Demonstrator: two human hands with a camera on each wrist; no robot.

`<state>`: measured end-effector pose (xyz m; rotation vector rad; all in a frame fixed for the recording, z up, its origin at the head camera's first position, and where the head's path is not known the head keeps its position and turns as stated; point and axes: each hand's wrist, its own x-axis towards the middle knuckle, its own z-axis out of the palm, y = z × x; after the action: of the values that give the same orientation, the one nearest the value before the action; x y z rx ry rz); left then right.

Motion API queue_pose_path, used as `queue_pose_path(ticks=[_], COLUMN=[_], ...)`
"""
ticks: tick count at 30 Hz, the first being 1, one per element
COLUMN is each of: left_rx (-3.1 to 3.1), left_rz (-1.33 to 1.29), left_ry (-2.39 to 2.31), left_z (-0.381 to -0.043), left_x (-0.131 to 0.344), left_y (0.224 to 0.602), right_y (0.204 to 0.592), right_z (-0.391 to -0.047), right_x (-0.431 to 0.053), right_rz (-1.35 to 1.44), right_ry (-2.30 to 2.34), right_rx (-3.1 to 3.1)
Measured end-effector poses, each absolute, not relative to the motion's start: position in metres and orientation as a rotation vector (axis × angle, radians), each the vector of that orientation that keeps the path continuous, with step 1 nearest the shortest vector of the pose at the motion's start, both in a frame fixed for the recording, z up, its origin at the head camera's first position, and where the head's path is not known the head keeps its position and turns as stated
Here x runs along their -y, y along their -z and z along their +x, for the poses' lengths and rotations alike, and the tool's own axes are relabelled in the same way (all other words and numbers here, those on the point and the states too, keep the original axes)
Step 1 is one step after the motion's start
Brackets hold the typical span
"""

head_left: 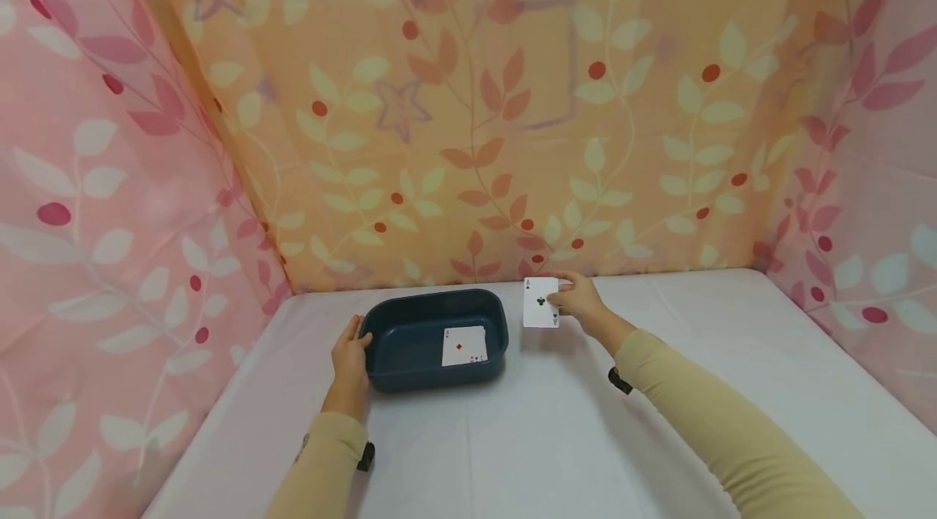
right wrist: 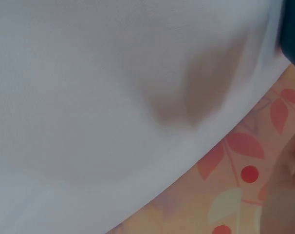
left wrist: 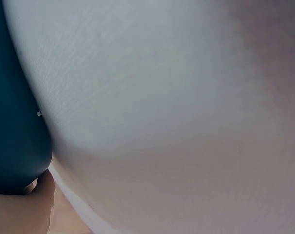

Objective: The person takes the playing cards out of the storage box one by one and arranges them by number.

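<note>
Plain white across the cloth-covered rectangular worktop (head_left: pixel 468 454). Dark blue on the deep, rounded-rectangular tray (head_left: pixel 432 377) near its far edge. White, with a red diamond, on the rectangular playing cards (head_left: pixel 464 344) inside; white, with a black club, on the rectangular playing card (head_left: pixel 539 303) outside. Orange, with cream leaves and red dots, on the fabric backdrop (head_left: pixel 468 104); pink, with white leaves, on the fabric side panels (head_left: pixel 91 177).

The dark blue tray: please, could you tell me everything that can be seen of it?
The dark blue tray is a deep, rectangular container with rounded corners, sloping walls and an open top. Its surface looks smooth and slightly glossy, perhaps plastic. It sits upright on the white-covered table, left of centre in the head view. Playing cards lie face up towards its right end. The left hand grips its left end.
</note>
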<state>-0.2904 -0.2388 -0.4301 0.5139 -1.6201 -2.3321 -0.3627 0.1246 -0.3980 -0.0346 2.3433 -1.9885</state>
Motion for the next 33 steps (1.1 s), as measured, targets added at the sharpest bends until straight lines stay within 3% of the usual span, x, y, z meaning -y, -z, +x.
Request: queue_pose_path(ticks=[33], left_rx=[1.61], left_rz=[0.472], left_ry=[2.325], left_z=[-0.29], left_x=[0.238], left_y=[0.431], right_y=[0.439], right_z=[-0.393], right_x=[-0.119], right_rz=[0.216], right_ry=[1.835], right_rx=[-2.332])
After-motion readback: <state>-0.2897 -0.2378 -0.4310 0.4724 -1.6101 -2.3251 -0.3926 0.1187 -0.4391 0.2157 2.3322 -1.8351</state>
